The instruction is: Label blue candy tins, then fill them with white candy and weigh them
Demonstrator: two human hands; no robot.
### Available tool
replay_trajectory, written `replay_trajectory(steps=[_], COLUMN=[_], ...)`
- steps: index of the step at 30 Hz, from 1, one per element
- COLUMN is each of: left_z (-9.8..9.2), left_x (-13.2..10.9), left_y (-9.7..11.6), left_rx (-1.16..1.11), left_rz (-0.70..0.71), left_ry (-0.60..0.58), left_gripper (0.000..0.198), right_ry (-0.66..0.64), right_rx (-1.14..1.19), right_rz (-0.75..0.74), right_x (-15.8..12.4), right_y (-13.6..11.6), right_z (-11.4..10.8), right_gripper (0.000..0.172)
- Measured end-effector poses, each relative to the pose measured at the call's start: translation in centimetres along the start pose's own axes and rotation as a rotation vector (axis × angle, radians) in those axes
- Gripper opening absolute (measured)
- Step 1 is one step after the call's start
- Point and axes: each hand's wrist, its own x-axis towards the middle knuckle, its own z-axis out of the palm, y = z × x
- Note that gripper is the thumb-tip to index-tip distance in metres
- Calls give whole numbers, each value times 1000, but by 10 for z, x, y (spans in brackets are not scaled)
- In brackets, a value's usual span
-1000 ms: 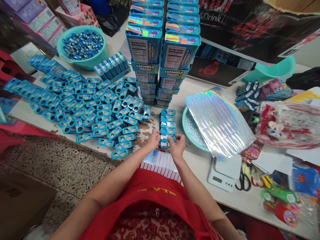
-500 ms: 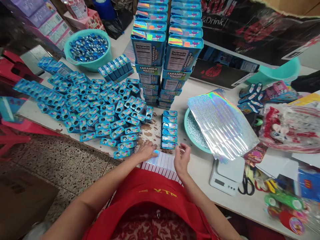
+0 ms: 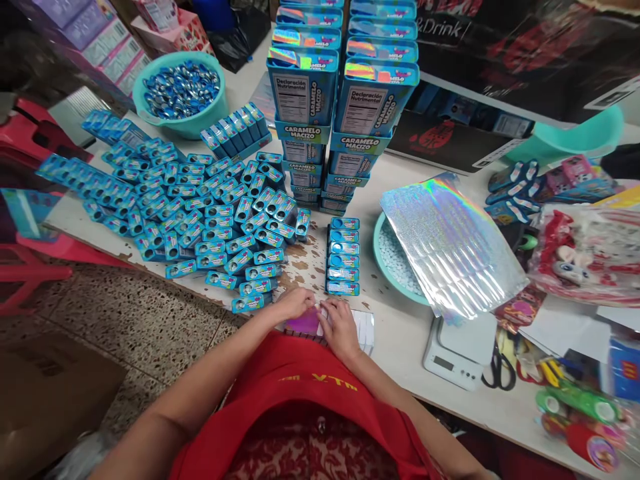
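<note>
A sheet of shiny strip labels (image 3: 364, 327) lies at the table's front edge against the red apron, its left part reflecting purple. My left hand (image 3: 296, 303) is closed at the sheet's upper left edge, fingertips drawn together; what they pinch is too small to make out. Close beside it, my right hand (image 3: 341, 328) rests over the middle of the sheet, its fingers bent and thumb pressed onto the labels. Just beyond the hands stands a short row of small blue candy boxes (image 3: 344, 257). Many more blue boxes (image 3: 220, 233) with round windows spread to the left.
Tall stacks of filled blue display boxes (image 3: 305, 87) rise behind. A teal basin (image 3: 220, 100) holds blue-wrapped candies. Shiny label sheets (image 3: 450, 247) lie across a teal bowl (image 3: 383, 257) of white pellets. At right are a white scale (image 3: 457, 357), scissors (image 3: 500, 370) and packaged toys (image 3: 575, 260).
My right hand has moved left onto the sheet, its fingers bending, and now meets my left hand. My left fingers have curled closed. The view has shifted slightly.
</note>
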Motion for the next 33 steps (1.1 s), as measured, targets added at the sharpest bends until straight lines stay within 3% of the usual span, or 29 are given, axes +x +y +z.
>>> replay_trajectory(steps=[9, 15, 20, 24, 28, 31, 33], left_z=[2, 0, 3, 8, 8, 3, 0], left_x=[7, 9, 12, 17, 11, -4, -14], left_y=[7, 9, 6, 4, 4, 9, 14], left_rx=[2, 0, 25, 43, 66, -168, -480], left_rz=[-74, -75, -74, -92, -94, -9, 135], left_ry=[32, 43, 49, 76, 169, 339, 328], left_gripper=[21, 22, 23, 23, 27, 33, 32], right_ry=[-127, -79, -94, -124, -89, -49, -27], right_rx=[-202, -127, -200, -186, 49, 216, 305], right_rz=[-120, -51, -62, -63, 77, 206, 271], right_x=[-5, -4, 1, 3, 10, 21, 29], right_y=[-2, -2, -3, -11, -25, -34, -36], right_z=[0, 0, 0, -15, -43, -63, -72], right_gripper=[29, 16, 11, 17, 18, 19, 19])
